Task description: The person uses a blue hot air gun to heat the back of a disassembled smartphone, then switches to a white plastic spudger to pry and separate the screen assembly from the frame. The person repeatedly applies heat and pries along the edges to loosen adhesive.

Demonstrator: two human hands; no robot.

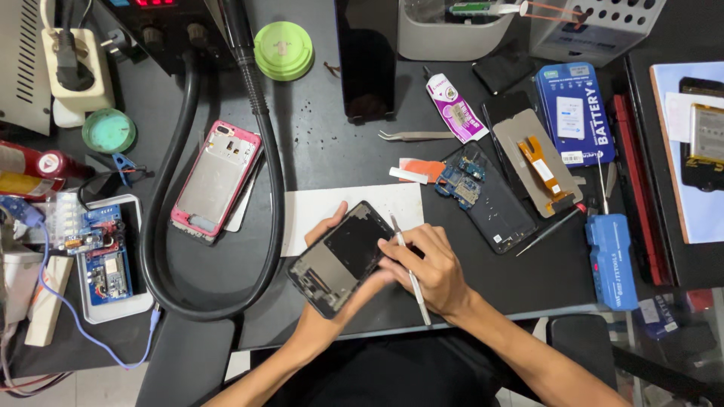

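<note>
We note left hand [332, 249] grasping opened phone frame [343, 258] above front edge of surface [317, 158]; right hand [430, 271] clenched on thin white tool [411, 275]. Risk: tool slip gouging internals; frame dropping off edge.

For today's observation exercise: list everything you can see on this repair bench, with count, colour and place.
opened phone: 1, black, centre, in both hands
thin tool: 1, white, in right hand
paper sheet: 1, white, under the phone
phone frame: 1, pink, left of centre
hose: 1, black, looping left
tweezers: 1, silver, upper centre
battery pack: 1, blue, upper right
round lid: 1, green, top
left hand: 1, behind the phone
right hand: 1, on the phone's right edge
</note>
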